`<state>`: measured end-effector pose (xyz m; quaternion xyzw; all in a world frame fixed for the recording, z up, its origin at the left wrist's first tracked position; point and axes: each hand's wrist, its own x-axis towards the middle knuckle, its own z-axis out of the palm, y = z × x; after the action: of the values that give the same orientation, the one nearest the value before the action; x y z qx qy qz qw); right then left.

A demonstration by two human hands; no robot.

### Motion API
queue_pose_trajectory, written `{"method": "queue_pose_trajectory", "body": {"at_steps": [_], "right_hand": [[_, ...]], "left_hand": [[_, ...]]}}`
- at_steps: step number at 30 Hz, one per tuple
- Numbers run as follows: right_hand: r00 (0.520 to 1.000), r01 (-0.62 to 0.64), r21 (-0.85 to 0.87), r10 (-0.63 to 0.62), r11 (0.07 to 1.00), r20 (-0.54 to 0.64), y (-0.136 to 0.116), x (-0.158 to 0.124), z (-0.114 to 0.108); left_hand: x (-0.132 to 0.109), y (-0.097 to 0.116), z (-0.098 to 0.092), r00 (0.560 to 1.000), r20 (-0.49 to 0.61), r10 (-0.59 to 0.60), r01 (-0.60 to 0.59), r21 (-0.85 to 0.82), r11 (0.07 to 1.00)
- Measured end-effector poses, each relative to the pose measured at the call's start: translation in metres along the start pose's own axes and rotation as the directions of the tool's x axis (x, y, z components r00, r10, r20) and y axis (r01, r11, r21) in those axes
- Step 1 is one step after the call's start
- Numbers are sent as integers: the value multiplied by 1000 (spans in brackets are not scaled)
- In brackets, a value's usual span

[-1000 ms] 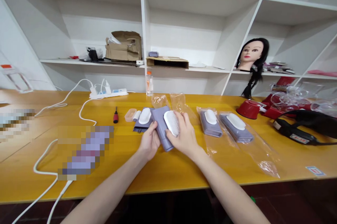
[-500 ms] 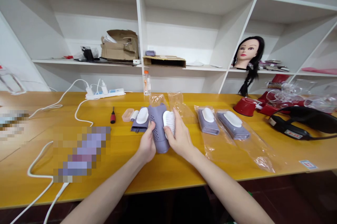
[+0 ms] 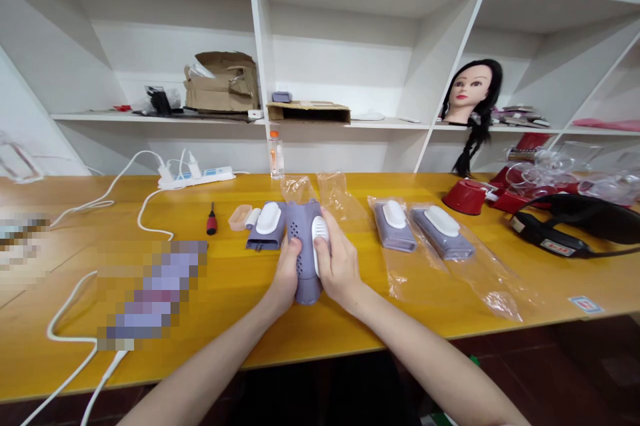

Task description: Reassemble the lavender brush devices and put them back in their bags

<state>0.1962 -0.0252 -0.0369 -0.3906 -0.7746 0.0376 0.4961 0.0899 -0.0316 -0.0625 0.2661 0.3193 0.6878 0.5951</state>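
Observation:
A purple-grey casing (image 3: 306,279) with rows of small holes is held upright between both hands over the table. My left hand (image 3: 287,273) grips its left side, thumb beside the holes. My right hand (image 3: 341,259) is wrapped round the right side, its thumb on a white ribbed part (image 3: 318,229) set against the casing. Just left of them lies another purple piece with a white oval part (image 3: 269,218), next to a small peach-coloured tray (image 3: 241,217). To the right, two similar purple units (image 3: 396,229) (image 3: 443,233) lie in clear plastic bags.
A red-black screwdriver (image 3: 212,221), a power strip (image 3: 200,177) with white cables and a pixelated object (image 3: 155,296) are on the left. A bottle (image 3: 276,156) stands by the shelf. Red items (image 3: 465,197) and a black visor-like object (image 3: 555,233) lie right.
The casing has turned so the white part shows more edge-on, and my right fingers have closed further round it. The camera view has shifted slightly.

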Motion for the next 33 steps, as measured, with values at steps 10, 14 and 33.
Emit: {"method": "queue_pose_trajectory", "body": {"at_steps": [10,14,33], "right_hand": [[999,30,-62,-32,998,-29,-1,3,-1],[999,-15,-37,13,999,-38,-3,7,-5],[874,-287,-134,316,949,368,32,32,0]], "left_hand": [[-2,-2,3,999,-37,-25,25,11,1000],[-3,-6,2,1000,0,-31,31,-12,999],[22,65,0,945,-142,296,-324,-249,913]]}}
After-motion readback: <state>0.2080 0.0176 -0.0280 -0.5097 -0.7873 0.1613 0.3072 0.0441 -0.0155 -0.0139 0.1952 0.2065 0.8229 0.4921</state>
